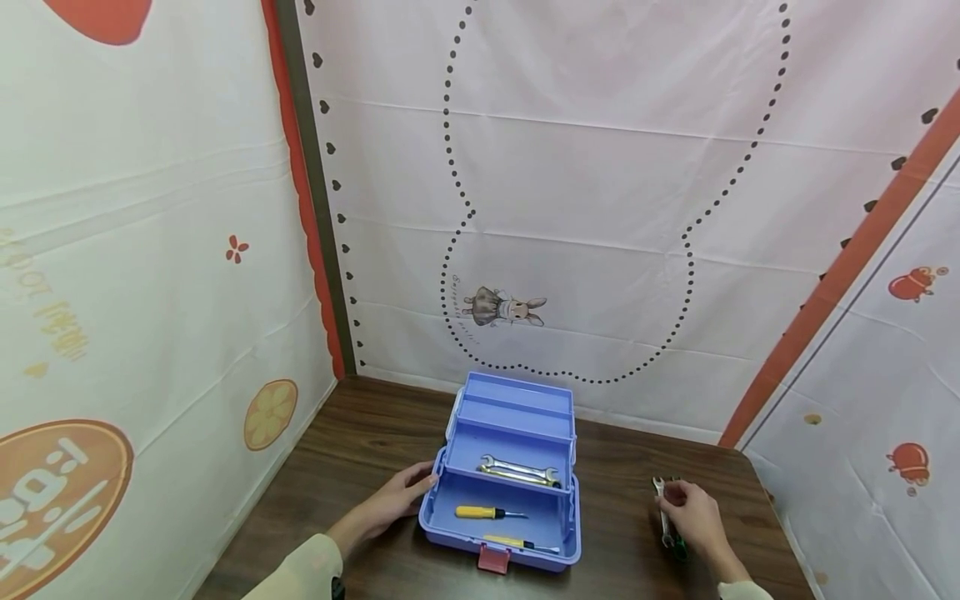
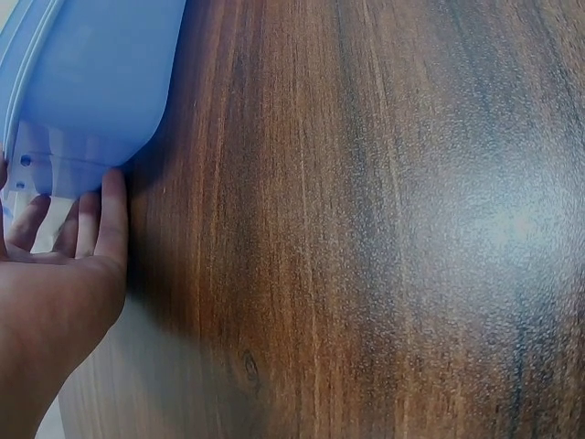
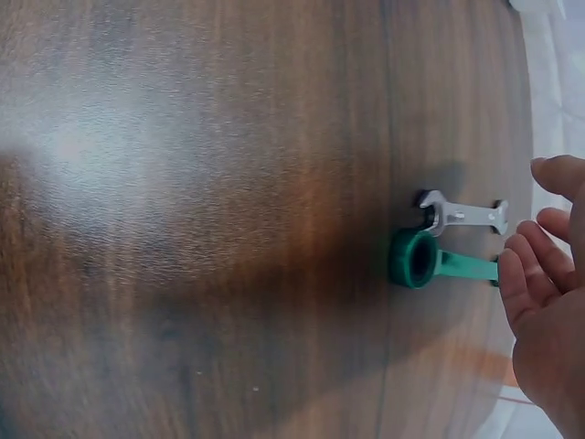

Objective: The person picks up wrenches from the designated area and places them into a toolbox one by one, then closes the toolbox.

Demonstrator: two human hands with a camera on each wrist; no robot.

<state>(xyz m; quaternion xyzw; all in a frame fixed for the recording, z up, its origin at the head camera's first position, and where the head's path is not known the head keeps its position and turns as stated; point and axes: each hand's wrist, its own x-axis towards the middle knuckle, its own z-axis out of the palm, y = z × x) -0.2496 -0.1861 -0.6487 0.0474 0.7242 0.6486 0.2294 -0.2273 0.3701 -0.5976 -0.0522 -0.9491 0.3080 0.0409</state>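
Observation:
A blue toolbox [image 1: 442, 527] stands with its lid up. My left hand [image 1: 401, 493] is at its left side, and in the left wrist view the fingers [image 2: 111, 219] reach up against the box wall. Farther right, my right hand [image 1: 693, 518] hovers over a silver open-ended wrench [image 3: 471, 216] and a green tool with a ring-shaped end [image 3: 466, 265]. Its fingers are loosely bent and apart from the thumb, holding nothing; the fingertips overlap the green tool's far end, and whether they touch it I cannot tell. Both tools lie side by side on the table.
Inside the toolbox, two yellow-handled screwdrivers, one upper [image 1: 480, 512] and one lower [image 1: 517, 542], lie in the base. Wrenches [image 1: 517, 469] rest in the raised tray. A red latch [image 1: 493, 559] hangs in front. Printed cloth walls [image 1: 570, 208] surround the brown wooden table [image 1: 615, 500].

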